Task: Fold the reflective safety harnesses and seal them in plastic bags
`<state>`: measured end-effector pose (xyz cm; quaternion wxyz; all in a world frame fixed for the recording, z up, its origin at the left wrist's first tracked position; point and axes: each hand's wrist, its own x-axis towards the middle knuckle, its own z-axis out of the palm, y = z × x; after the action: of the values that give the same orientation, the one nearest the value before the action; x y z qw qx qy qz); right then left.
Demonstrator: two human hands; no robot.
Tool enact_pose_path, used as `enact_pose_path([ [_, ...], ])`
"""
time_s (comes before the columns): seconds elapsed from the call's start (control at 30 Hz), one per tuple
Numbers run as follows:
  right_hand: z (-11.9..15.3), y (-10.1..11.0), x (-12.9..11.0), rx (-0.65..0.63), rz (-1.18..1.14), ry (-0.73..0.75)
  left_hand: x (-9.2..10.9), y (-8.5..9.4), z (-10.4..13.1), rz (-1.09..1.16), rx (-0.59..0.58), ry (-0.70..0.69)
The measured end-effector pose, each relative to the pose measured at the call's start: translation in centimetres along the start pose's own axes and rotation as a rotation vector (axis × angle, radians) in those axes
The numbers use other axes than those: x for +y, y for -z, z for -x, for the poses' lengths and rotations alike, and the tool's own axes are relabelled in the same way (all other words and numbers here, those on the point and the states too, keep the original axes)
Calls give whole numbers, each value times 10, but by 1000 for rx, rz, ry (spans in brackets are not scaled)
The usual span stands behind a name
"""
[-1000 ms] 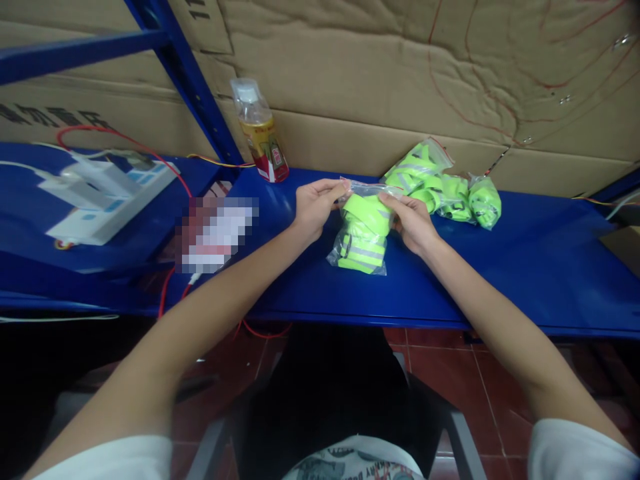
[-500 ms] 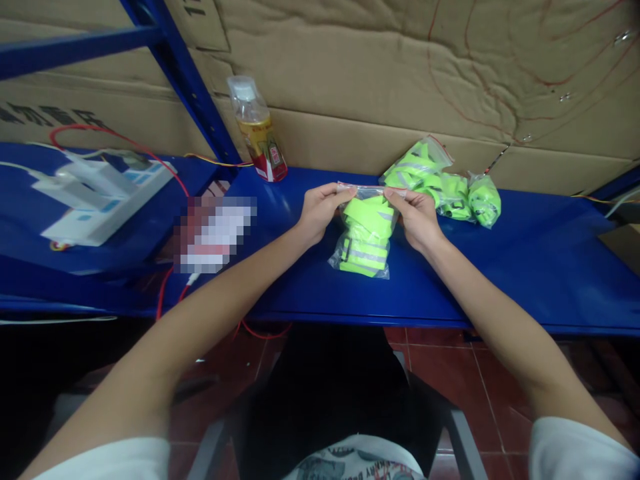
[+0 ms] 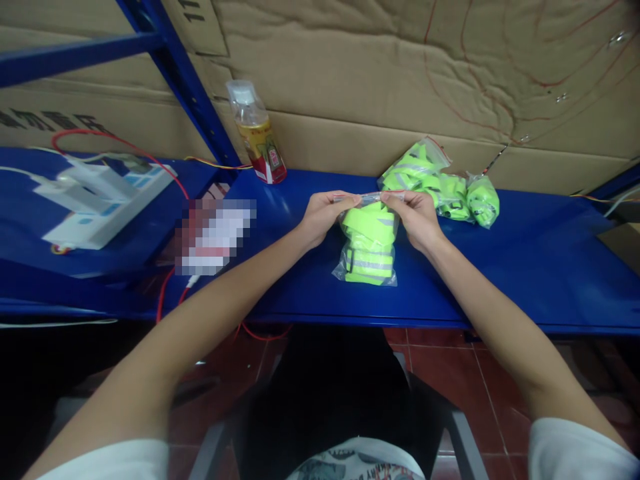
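A clear zip bag (image 3: pixel 370 243) holds a folded neon-yellow reflective strap with grey stripes and a black buckle. Its top edge is pinched at the left by my left hand (image 3: pixel 323 215) and at the right by my right hand (image 3: pixel 416 217). Both thumbs lie on the near side of the zip edge; the fingers behind are partly hidden. The bag's lower end points toward me over the blue table (image 3: pixel 295 273). Just behind my right hand lie several similar bagged yellow straps (image 3: pixel 420 170), with one rolled bundle (image 3: pixel 483 201) at their right end.
A bottle (image 3: pixel 260 143) with a red and gold label stands at the back left. Left of my forearm are a blurred-out white item (image 3: pixel 215 237) with a cable and a white power strip (image 3: pixel 110 207) with plugs. Cardboard (image 3: pixel 340 80) lines the back.
The bag's top edge has tipped over and now shows as a narrower strip. Its lower end sits slightly closer to me. Both hands keep their pinch, thumbs a little nearer each other.
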<state>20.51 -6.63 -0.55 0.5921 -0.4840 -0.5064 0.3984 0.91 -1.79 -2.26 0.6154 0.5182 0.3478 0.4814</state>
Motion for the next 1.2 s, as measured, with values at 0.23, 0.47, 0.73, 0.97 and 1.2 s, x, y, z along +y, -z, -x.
enact_pose_path([
  [0.23, 0, 0, -1, -3, -79, -271, -3, -5, 5, -1, 27, -172],
  [0.47, -2, 3, 0, -25, -118, -271, 0, -5, 3, 39, 24, 3],
  [0.73, 0, 6, -2, -49, -78, -227, -2, -1, 0, 32, 1, 166],
  [0.97, 1, 3, 1, -63, -99, -195, -6, 1, 2, -44, -29, -74],
  [1.2, 1, 6, -4, -99, -49, -158, 2, 5, 3, -193, -51, -132],
])
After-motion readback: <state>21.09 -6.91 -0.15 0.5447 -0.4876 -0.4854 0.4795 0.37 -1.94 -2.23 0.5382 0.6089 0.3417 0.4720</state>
